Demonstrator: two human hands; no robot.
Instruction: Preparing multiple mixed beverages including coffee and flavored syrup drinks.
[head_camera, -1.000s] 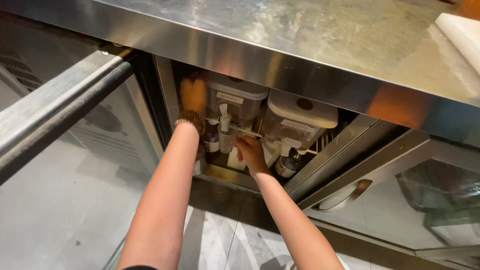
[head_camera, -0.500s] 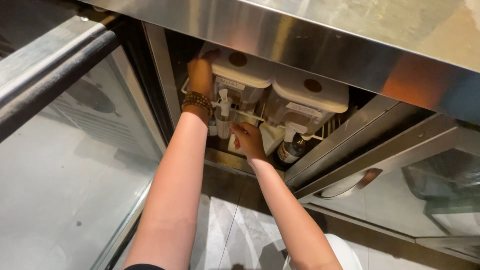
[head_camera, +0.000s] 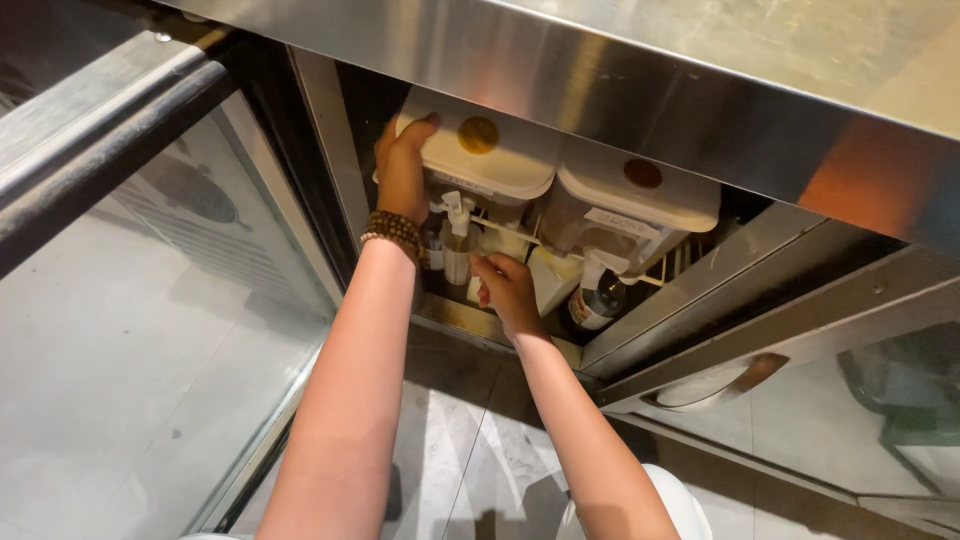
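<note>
A steel counter (head_camera: 620, 70) overhangs an open under-counter fridge, its glass door (head_camera: 130, 330) swung wide to the left. Inside, two white lidded containers sit side by side on a wire shelf: the left container (head_camera: 480, 155) and the right container (head_camera: 635, 195). The left hand (head_camera: 403, 170) grips the left container's near corner, thumb on its lid. Below, the right hand (head_camera: 505, 290) curls closed, seemingly around a small white pump bottle (head_camera: 458, 240), though the grip is partly hidden. A dark bottle (head_camera: 598, 298) stands just beside.
</note>
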